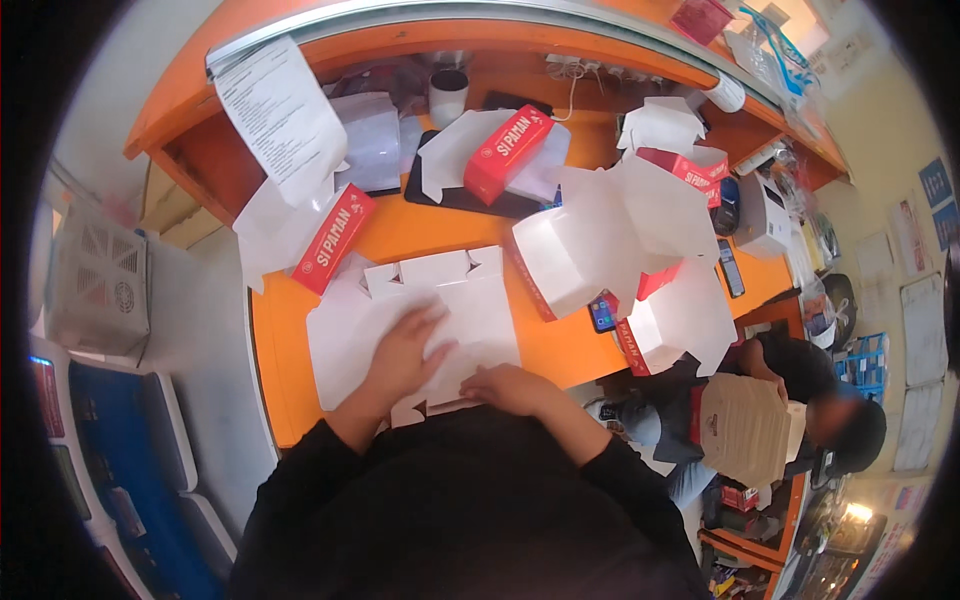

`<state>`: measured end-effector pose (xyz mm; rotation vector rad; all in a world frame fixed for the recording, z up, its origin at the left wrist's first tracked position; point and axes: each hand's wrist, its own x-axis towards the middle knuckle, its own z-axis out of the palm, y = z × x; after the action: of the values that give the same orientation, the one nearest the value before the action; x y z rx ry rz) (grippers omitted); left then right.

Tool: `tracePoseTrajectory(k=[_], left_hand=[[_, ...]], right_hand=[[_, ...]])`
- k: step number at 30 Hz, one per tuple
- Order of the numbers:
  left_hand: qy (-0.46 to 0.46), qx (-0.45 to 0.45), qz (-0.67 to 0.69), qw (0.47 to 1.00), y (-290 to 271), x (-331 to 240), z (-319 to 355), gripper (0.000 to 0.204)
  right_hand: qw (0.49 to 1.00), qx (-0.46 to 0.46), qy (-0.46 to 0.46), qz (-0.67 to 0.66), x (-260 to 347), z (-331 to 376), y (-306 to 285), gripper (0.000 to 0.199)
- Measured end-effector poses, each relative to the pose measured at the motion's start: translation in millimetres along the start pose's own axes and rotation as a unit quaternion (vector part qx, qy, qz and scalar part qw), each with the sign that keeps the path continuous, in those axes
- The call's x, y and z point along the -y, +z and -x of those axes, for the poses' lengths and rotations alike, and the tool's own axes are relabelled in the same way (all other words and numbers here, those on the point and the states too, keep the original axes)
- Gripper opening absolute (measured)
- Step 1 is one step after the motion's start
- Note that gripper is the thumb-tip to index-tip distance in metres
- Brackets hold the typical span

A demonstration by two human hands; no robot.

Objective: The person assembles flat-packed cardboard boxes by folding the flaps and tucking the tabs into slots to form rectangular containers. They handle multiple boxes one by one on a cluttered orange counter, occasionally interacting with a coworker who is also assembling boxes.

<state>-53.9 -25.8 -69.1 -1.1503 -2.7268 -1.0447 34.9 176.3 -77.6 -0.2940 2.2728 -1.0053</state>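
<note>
A flat, unfolded white cardboard box blank (455, 300) lies on the orange desk (400, 235) in front of me. My left hand (405, 350) rests flat on it, fingers spread, pressing the card down. My right hand (510, 385) sits at the blank's near edge with fingers curled on the card. Both sleeves are black.
Several folded white-and-red boxes stand around: one at the left (335, 238), one at the back (508, 152), a big open one (590, 250) and another (675, 325) to the right. A cup (448, 95), a paper sheet (280, 115), a phone (730, 268). A seated person (790, 400) holds brown card at lower right.
</note>
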Motion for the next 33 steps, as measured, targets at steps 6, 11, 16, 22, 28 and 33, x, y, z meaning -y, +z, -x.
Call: tracePoseTrajectory(k=[6,11,16,22,28,33], left_hand=[[-0.093,0.322,0.119,0.935,10,-9,22,0.027],[-0.126,0.351,0.091,0.923,5,-14,16,0.023],[-0.148,0.342,0.112,0.921,19,3,23,0.023],[-0.228,0.372,0.211,0.875,30,33,17,0.031],[-0.237,0.416,0.254,0.840,23,37,9,0.029],[-0.213,0.425,0.260,0.841,21,27,15,0.024]], right_hand=[[0.997,-0.027,0.026,0.066,5,-6,1,0.023],[1.000,-0.027,-0.004,0.003,7,-1,-9,0.020],[0.999,0.007,-0.044,0.022,-20,-33,-4,0.020],[1.000,0.009,-0.020,0.008,-12,-38,-9,0.020],[0.999,-0.025,-0.025,0.016,-20,-34,-4,0.018],[0.998,-0.038,-0.043,0.000,-20,-23,-1,0.018]])
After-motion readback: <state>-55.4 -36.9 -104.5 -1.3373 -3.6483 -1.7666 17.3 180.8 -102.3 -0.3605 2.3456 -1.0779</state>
